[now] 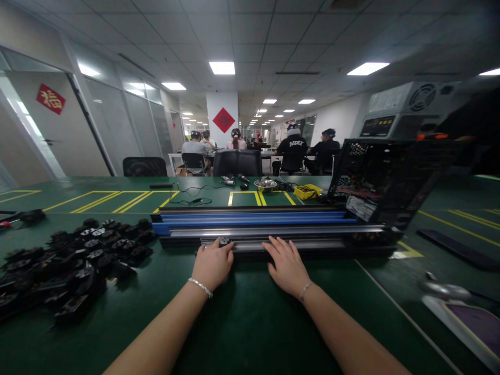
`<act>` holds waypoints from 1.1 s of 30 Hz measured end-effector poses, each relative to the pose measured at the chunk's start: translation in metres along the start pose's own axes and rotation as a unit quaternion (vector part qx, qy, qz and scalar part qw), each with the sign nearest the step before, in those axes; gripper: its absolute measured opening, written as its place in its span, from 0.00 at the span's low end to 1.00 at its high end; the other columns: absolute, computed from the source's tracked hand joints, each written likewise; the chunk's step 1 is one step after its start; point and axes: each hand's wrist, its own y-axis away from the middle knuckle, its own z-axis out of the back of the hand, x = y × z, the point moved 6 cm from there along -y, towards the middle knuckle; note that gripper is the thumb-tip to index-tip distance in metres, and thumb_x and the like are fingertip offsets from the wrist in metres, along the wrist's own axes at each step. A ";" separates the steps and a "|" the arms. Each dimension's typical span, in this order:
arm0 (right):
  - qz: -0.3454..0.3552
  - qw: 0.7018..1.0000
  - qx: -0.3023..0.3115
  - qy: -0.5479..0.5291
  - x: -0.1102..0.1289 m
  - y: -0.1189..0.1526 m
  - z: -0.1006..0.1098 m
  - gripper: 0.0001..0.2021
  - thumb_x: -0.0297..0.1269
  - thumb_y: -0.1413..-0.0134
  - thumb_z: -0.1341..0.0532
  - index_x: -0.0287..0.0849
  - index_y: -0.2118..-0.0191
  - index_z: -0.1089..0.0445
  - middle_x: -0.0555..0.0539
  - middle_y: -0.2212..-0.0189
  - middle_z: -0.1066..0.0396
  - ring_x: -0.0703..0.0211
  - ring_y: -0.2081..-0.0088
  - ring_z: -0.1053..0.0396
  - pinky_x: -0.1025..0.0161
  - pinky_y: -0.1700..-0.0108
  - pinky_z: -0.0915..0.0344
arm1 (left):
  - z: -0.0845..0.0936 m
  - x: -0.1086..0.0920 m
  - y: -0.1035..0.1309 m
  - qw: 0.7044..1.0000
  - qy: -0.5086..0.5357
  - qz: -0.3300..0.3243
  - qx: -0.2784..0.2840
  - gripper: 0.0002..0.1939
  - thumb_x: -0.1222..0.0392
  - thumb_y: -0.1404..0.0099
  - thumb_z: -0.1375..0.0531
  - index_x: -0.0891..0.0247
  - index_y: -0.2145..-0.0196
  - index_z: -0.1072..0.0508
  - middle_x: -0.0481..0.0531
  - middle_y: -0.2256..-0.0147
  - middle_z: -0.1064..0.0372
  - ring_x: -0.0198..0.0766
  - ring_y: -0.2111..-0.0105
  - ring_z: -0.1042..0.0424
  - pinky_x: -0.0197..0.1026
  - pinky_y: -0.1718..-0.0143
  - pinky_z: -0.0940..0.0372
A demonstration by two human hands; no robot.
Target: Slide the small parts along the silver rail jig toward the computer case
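Long black and blue metal rails (258, 217) lie side by side across the green table. My left hand (213, 264) is at the near rail's left part, thumb and fingers closed around a small black part (225, 241) with lighter metal bits; its exact kind I cannot make out. To the right, my right hand (288, 264) rests with fingers spread on the near silver-black rail (250, 245), holding nothing. A heap of similar black parts (94, 255) lies on the table left of the rails.
An open computer case (390, 177) with power supply units (410, 101) on top stands at the right. Behind the rails are a metal bowl (265, 185), a yellow tray (308, 191) and cables. A phone-like device (474, 317) lies at the near right. Several people sit farther back.
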 end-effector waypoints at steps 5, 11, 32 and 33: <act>0.000 1.000 0.000 -0.004 0.000 0.000 0.000 0.26 0.33 0.51 0.48 0.49 0.43 0.43 0.50 0.40 0.48 0.55 0.40 0.55 0.51 0.39 0.65 | 0.003 0.001 -0.001 0.999 0.004 0.007 0.033 0.20 0.53 0.36 0.55 0.50 0.51 0.32 0.58 0.50 0.34 0.45 0.55 0.31 0.52 0.56 0.39; -0.001 1.000 0.005 -0.004 0.000 0.000 0.000 0.26 0.33 0.51 0.48 0.49 0.43 0.43 0.50 0.40 0.49 0.55 0.40 0.55 0.51 0.39 0.65 | 0.003 0.006 -0.001 0.997 0.009 0.026 0.069 0.20 0.49 0.37 0.55 0.48 0.50 0.33 0.55 0.49 0.35 0.49 0.54 0.33 0.58 0.57 0.39; 0.001 1.000 -0.002 -0.010 0.000 0.000 0.000 0.26 0.33 0.51 0.48 0.49 0.43 0.43 0.50 0.40 0.48 0.55 0.40 0.54 0.51 0.39 0.65 | -0.004 0.027 -0.005 0.984 0.025 0.041 0.174 0.25 0.45 0.38 0.55 0.49 0.46 0.38 0.61 0.43 0.43 0.53 0.49 0.36 0.55 0.54 0.39; 0.001 1.000 -0.001 -0.010 0.000 0.000 0.000 0.26 0.33 0.51 0.48 0.49 0.43 0.43 0.50 0.40 0.48 0.55 0.40 0.54 0.51 0.39 0.65 | -0.005 0.028 -0.005 0.983 0.029 0.039 0.177 0.25 0.45 0.38 0.55 0.50 0.45 0.38 0.61 0.43 0.43 0.53 0.49 0.36 0.54 0.54 0.39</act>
